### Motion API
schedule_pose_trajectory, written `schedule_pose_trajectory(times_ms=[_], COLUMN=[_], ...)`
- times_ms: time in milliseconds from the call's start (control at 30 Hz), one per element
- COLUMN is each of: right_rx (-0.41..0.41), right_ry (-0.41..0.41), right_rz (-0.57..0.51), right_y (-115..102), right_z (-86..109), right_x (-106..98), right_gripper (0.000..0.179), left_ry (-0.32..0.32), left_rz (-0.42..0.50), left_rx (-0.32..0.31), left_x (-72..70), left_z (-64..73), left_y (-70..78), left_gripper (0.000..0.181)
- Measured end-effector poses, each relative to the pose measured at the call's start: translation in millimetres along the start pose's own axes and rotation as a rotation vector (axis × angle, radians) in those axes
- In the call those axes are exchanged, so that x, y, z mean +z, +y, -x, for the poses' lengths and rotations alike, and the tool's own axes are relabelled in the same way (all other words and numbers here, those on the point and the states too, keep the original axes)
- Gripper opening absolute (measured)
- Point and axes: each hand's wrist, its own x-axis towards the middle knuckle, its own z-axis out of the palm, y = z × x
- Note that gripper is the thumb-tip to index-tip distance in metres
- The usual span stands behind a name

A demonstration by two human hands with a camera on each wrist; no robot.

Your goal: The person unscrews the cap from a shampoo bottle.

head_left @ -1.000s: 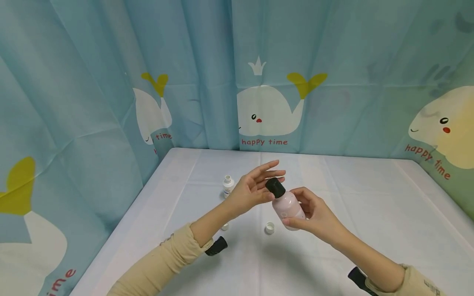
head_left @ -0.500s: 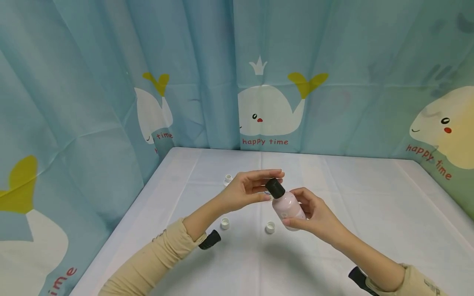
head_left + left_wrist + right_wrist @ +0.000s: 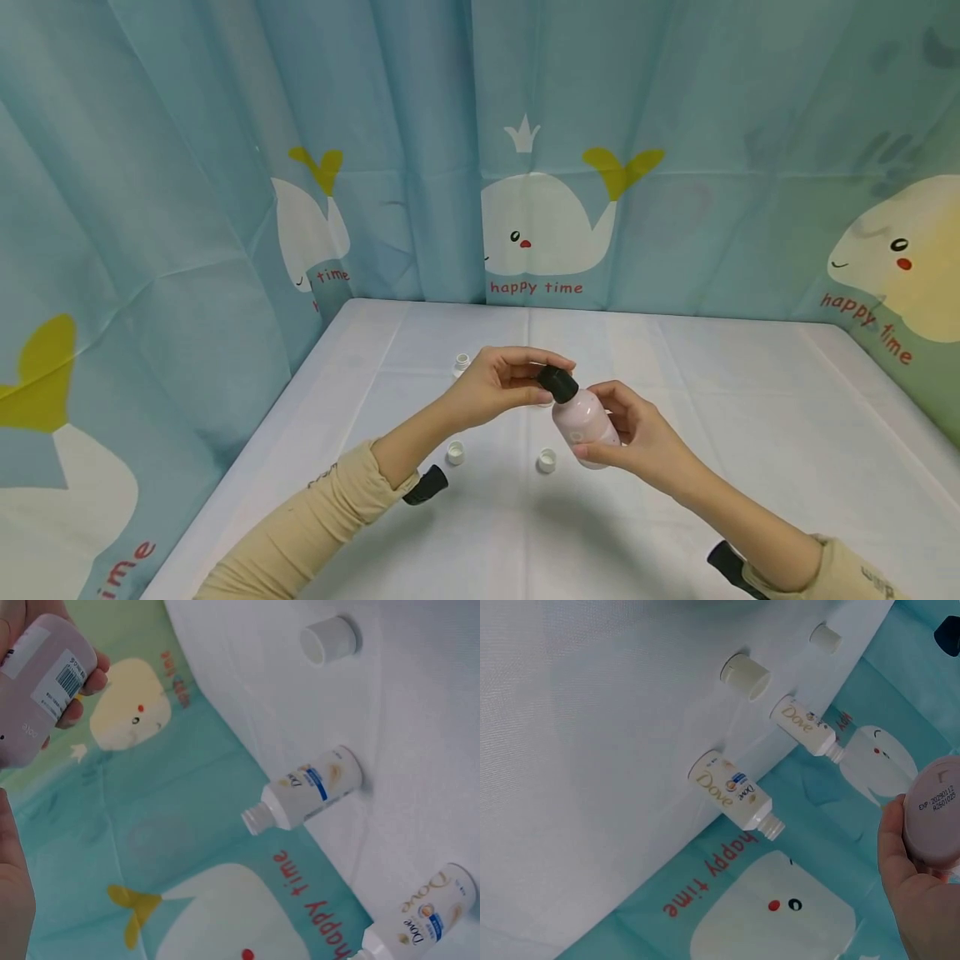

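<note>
A pink bottle (image 3: 587,418) with a black cap (image 3: 558,383) is held tilted above the table, its cap end toward the upper left. My right hand (image 3: 641,437) grips the bottle's body, thumb on the near side. At the cap, my left hand (image 3: 491,387) pinches with its thumb below and fingers over the top. The left wrist view shows a barcode label on the pink bottle (image 3: 45,686); the right wrist view shows printing on its base (image 3: 936,814). Two uncapped white Dove bottles (image 3: 731,791) stand behind my left hand, mostly covered by it in the head view.
Two white caps (image 3: 547,461) (image 3: 455,453) lie on the white table (image 3: 720,450), nearer than the hands. A blue curtain (image 3: 420,225) printed with whales hangs behind and along the sides of the table. Black wrist devices (image 3: 426,485) sit at both sleeves.
My left hand has lowered from above the black cap, its spread fingers closing onto it. The left forearm moved slightly left, uncovering a white cap. The right hand and bottle stayed nearly still.
</note>
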Motion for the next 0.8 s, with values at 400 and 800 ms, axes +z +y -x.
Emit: schedule_pose_trajectory(times_ms=[400,800], right_rx=[-0.031,-0.031], right_ry=[-0.010,-0.014], right_rz=[-0.017,-0.009], right_y=[0.6,-2.9], right_z=[1.1,-0.6], right_x=[1.2,0.9], right_gripper=[0.047,0.046], left_ry=[0.163,0.274], left_rz=[-0.079,-0.059], left_rx=[-0.084,-0.176], left_x=[8.2,11.0], left_z=[-0.3,-6.2], left_y=[5.3,8.3], left_gripper=[0.035,0.023])
